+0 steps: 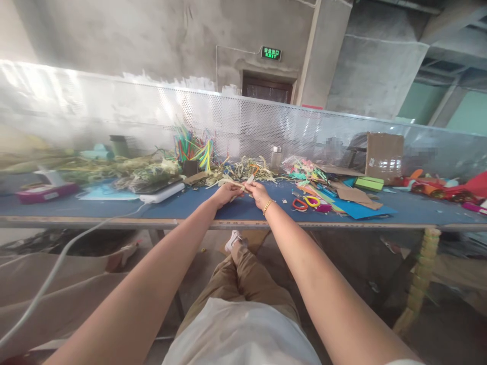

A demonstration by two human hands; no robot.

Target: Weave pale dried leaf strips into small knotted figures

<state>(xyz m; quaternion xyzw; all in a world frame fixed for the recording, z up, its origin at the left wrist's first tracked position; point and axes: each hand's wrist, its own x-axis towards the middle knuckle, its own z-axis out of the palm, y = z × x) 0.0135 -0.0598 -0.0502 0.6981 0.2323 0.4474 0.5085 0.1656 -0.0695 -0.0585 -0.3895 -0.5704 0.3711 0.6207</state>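
Observation:
Just above the near edge of the blue tabletop (198, 208), both hands meet around a pale, cream-coloured strip (250, 180) that looks like dried plant husk. My left hand (227, 193) is closed on its left part, thumb and fingers pinched. From the other side my right hand (258, 194), with a gold bracelet at the wrist, pinches the same piece near its upright pale end. How the strip is folded or joined is too small to tell. Behind the hands lies a loose heap of similar pale strips (247, 170).
Left are a white power strip (163, 193) with a cable, a husk pile (152, 175) and a pink box (47, 193). Bright pipe cleaners (190, 149) stand behind. To the right lie orange-handled scissors (300, 204), a yellow-handled pair (312, 201), blue paper (365, 209) and cardboard (384, 157).

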